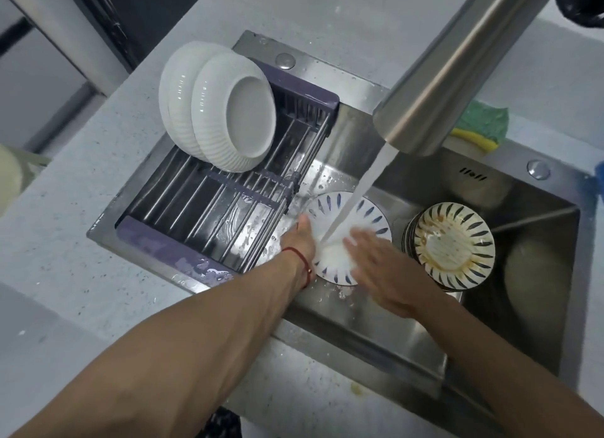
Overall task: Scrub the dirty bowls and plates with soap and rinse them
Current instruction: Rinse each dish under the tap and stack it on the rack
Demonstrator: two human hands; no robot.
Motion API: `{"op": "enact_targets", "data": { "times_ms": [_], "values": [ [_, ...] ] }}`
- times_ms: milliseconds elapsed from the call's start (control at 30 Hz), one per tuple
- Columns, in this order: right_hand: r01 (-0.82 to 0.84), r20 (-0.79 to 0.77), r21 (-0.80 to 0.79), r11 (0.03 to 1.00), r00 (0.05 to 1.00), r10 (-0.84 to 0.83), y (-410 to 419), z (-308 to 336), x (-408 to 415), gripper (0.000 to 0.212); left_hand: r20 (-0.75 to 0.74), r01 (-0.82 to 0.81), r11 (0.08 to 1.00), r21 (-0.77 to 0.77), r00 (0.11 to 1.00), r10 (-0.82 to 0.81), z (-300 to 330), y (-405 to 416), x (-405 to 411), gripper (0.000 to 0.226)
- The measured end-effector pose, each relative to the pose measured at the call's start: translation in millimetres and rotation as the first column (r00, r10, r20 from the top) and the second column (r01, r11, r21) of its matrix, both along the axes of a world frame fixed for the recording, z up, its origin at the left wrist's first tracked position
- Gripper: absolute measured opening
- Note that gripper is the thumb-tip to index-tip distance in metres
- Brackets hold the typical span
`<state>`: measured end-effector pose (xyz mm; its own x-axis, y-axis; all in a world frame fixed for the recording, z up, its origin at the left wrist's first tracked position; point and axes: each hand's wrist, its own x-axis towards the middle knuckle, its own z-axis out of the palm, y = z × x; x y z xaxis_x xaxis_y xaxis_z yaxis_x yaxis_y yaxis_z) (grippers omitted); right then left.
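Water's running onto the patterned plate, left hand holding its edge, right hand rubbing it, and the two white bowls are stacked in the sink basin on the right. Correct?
Not quite. The head view shows the two white bowls leaning on the drying rack at left; the basin's right side holds dirty striped bowls. The rest stands: water hits the patterned plate, left hand holding, right hand rubbing.

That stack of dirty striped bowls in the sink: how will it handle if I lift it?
The stacked striped bowls look glazed and greasy, so probably slippery. They lean, so the top one may slide. Likely heavy and breakable against the steel sink.
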<state>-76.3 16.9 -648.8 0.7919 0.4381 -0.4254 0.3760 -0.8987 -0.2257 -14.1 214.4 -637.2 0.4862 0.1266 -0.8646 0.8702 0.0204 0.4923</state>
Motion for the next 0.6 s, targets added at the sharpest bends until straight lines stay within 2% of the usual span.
{"op": "enact_targets", "data": {
  "times_ms": [67, 133, 200, 267, 300, 367, 433, 500, 567, 600],
  "values": [
    [0.197, 0.017, -0.076, 0.978, 0.98, -0.196, 15.6, -6.0, 19.2, 0.085, -0.014, -0.02, 0.999, -0.031, 1.0, 0.02, -1.9, -9.7, -7.1, 0.072],
    [0.288, 0.044, -0.023, 0.957, 0.957, -0.287, 51.6, -17.2, 39.8, 0.075, -0.033, -0.109, 0.99, -0.087, 0.994, 0.106, -2.1, -15.8, -8.3, 0.063],
    [0.234, -0.067, 0.145, 0.962, 0.972, -0.226, 79.2, -20.9, 45.4, 0.063, -0.033, -0.187, 0.972, -0.145, 0.982, 0.184, 1.5, -12.5, -5.0, 0.053],
    [0.128, -0.191, 0.302, 0.945, 0.979, -0.072, 76.9, -14.3, 30.2, 0.049, -0.054, -0.194, 0.975, -0.104, 0.98, 0.189, 0.1, -2.5, 0.7, 0.052],
    [0.038, -0.168, 0.323, 0.946, 0.986, 0.018, 62.8, -11.6, 18.1, 0.046, -0.044, -0.183, 0.981, -0.064, 0.983, 0.181, 0.6, 1.1, 1.0, 0.054],
    [-0.076, -0.04, 0.254, 0.964, 0.995, 0.09, 24.5, -13.5, -2.6, 0.057, -0.038, -0.097, 0.995, 0.006, 0.995, 0.097, -0.1, 3.9, 1.3, 0.06],
    [-0.028, 0.105, 0.158, 0.987, 0.994, 0.011, 2.8, -15.7, -16.0, 0.079, -0.006, 0.02, 0.997, 0.075, 1.0, -0.019, 5.2, 0.5, -0.4, 0.057],
    [0.053, 0.201, 0.193, 0.98, 0.975, -0.092, 7.4, -23.8, -21.2, 0.099, 0.0, 0.061, 0.994, 0.09, 0.998, -0.061, 10.1, -3.6, -0.7, 0.052],
    [0.072, 0.268, 0.299, 0.952, 0.951, -0.156, 13.3, -31.3, -22.4, 0.097, 0.001, 0.057, 0.995, 0.077, 0.998, -0.057, 12.8, -3.8, 3.3, 0.047],
    [0.104, 0.276, 0.353, 0.93, 0.938, -0.21, 18.6, -28.9, -22.4, 0.094, 0.008, 0.033, 0.998, 0.049, 0.999, -0.033, 15.6, -4.7, 5.7, 0.051]
  ]
}}
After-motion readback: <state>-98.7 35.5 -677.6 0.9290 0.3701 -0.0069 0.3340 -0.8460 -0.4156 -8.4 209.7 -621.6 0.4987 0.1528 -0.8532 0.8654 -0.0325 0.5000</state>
